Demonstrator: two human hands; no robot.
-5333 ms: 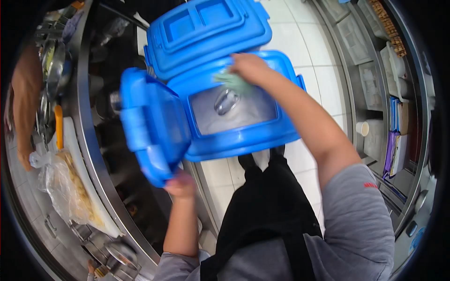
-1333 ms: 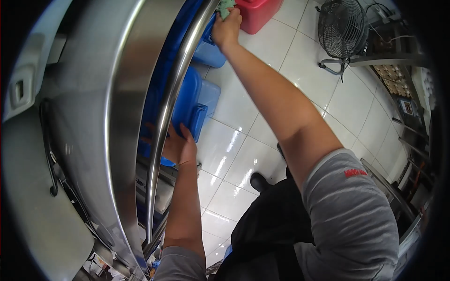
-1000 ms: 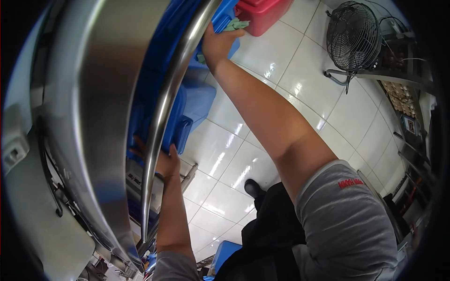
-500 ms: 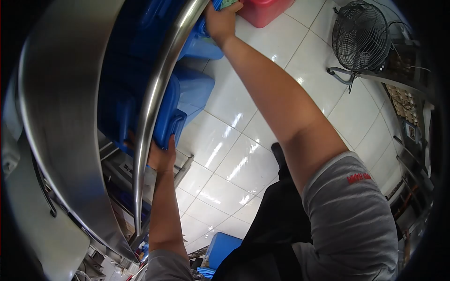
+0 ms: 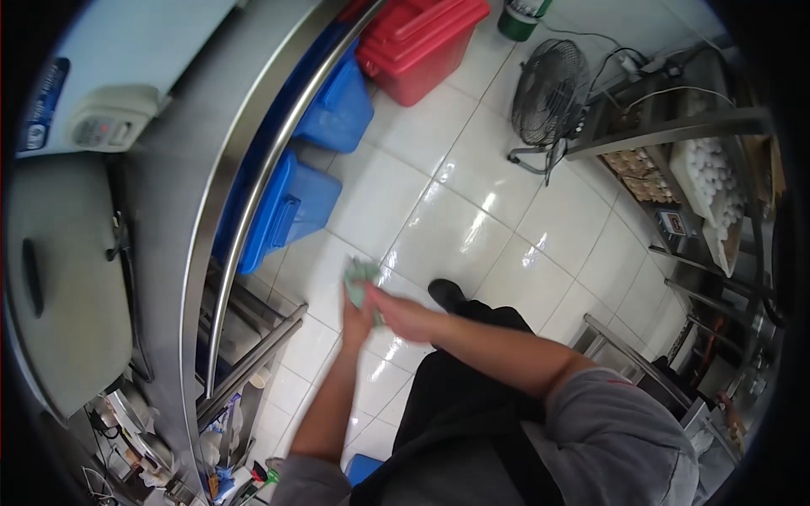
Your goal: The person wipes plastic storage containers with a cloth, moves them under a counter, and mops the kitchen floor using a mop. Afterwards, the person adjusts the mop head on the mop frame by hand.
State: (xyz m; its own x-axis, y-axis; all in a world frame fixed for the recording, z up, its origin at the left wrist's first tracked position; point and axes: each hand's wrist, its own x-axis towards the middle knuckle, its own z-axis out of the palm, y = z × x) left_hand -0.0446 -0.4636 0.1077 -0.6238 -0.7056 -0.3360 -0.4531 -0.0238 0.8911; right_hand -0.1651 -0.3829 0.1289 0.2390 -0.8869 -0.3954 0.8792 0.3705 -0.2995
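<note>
A pale green cloth is bunched up in front of my body, slightly smeared by motion. My left hand is closed on it from below. My right hand grips the cloth from the right side, its fingers touching or close to the left hand. To the left of the hands stands a blue lidded bin, under the steel counter's rail. Both hands are apart from the bin.
A steel counter with a tubular rail runs along the left. Another blue bin and a red bin stand farther off. A black fan sits on the tiled floor near a rack with egg trays.
My hands have left the blue bins and come together nearer my body. The cloth that was by my right hand has come along. My view has turned, showing more counter and rack.
</note>
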